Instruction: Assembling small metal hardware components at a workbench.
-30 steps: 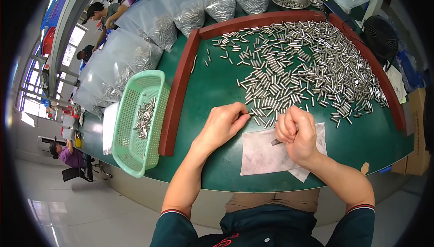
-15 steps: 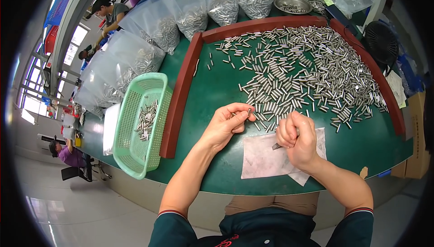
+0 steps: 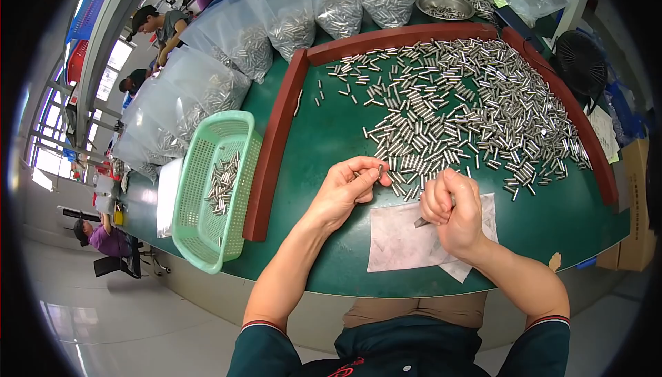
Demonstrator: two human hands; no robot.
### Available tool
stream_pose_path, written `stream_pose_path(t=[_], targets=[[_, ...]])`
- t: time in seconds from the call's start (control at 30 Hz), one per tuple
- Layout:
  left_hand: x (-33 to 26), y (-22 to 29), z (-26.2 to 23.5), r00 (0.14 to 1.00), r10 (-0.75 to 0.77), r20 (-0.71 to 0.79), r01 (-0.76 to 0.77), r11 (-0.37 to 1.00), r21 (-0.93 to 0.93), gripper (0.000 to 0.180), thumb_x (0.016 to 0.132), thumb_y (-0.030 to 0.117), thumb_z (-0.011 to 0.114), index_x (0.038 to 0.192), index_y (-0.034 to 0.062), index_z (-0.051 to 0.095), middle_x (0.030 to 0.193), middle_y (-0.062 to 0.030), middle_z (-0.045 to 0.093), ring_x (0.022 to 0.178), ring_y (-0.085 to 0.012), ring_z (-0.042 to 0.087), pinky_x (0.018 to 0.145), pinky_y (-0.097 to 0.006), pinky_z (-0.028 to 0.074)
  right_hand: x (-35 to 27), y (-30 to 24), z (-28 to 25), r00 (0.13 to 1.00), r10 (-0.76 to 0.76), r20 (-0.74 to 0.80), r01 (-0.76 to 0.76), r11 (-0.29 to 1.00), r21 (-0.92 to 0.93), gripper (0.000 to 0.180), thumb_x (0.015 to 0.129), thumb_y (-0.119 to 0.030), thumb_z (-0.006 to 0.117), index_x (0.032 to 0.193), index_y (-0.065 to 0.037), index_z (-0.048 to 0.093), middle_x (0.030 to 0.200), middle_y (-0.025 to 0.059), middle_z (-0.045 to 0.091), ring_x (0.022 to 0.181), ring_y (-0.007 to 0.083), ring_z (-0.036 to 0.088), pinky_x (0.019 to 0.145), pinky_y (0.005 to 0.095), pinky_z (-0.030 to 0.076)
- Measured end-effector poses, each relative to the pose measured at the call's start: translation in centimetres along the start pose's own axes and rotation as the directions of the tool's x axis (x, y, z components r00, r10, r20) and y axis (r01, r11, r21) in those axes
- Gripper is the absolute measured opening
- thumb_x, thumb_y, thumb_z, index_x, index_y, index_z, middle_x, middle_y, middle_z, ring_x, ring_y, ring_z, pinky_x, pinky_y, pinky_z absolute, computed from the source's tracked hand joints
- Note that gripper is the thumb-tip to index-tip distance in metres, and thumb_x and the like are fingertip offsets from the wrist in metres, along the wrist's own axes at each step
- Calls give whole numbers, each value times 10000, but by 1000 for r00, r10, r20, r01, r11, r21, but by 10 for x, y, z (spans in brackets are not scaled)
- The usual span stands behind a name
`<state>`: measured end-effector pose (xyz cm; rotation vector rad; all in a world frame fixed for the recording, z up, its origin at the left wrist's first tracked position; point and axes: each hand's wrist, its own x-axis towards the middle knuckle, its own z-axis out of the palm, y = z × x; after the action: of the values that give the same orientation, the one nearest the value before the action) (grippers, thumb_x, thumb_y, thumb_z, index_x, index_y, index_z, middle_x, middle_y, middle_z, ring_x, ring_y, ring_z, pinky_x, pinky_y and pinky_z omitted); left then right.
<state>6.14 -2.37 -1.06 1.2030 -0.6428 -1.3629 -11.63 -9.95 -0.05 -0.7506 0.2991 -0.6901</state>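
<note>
Green cloth covers the desk (image 3: 324, 135), and a red-brown wooden rim (image 3: 274, 149) runs along its left, far and right edges.

Half a second ago the left hand (image 3: 343, 191) had its fingers just beside the pile. Now it has pulled back toward the near edge, and one small metal pin (image 3: 380, 170) stands up between its thumb and first finger. The pin is pinched at the fingertips, just off the near side of the pile. The right hand (image 3: 452, 208) has hardly moved. It is closed in a fist around a small dark tool (image 3: 421, 222), and only the tip pokes out below the fingers.

Under the right hand lies a white paper sheet (image 3: 400, 242), at the near edge of the desk. A big heap of silver pins (image 3: 462, 108) fills the middle and the right side. Nothing lies between the two hands.

Left of the rim sits a green plastic basket (image 3: 196, 232) with some pins inside. Clear bags of pins (image 3: 227, 66) stand along the far left edge. A metal bowl (image 3: 445, 4) sits past the far edge, and a black fan (image 3: 583, 56) stands at the far right corner.
</note>
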Motion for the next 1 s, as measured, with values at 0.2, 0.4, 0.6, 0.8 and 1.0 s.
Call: stream_pose_path(t=[0.2, 0.4, 0.6, 0.8, 1.0], targets=[[-18, 3, 23, 990, 82, 119, -140, 744, 653, 102, 801, 108, 582, 795, 20, 530, 597, 40, 475, 508, -25, 392, 459, -165, 305, 0, 0, 0, 1000, -13, 2, 13, 1000, 12, 388, 884, -186, 336, 515, -73, 301, 455, 4, 306, 409, 74, 243, 392, 228, 208], [-26, -4, 45, 963, 211, 168, -241, 393, 887, 123, 704, 59, 656, 704, 5, 545, 441, -32, 378, 388, -121, 349, 389, -269, 305, 0, 0, -2, 991, -130, -6, 130, 990, 45, 381, 865, -175, 337, 500, -71, 297, 457, 9, 312, 426, 82, 251, 407, 231, 218], [-25, -4, 48, 967, 199, 161, -230, 399, 888, 131, 705, 58, 660, 693, 4, 541, 434, -27, 391, 387, -107, 353, 388, -264, 306, 0, 3, 0, 988, -147, -39, 145, 988, -52, 393, 870, -213, 315, 498, -88, 288, 426, 9, 280, 393, 93, 201, 398, 249, 199], [-26, -3, 48, 978, 161, 134, -188, 394, 900, 127, 685, 66, 648, 685, 12, 533, 451, -95, 450, 400, -246, 464, 416, -335, 357, -2, 4, 0, 991, -131, -29, 131, 991, -14, 378, 860, -169, 346, 498, -74, 292, 463, 1, 312, 438, 80, 274, 419, 230, 235], [-26, -2, 48, 978, 159, 136, -189, 395, 899, 133, 679, 66, 655, 683, 10, 534, 450, -93, 446, 395, -239, 457, 415, -331, 355, -2, 4, 2, 987, -155, -33, 153, 986, -63, 393, 867, -213, 320, 494, -91, 291, 426, 9, 282, 399, 96, 213, 404, 248, 207]])
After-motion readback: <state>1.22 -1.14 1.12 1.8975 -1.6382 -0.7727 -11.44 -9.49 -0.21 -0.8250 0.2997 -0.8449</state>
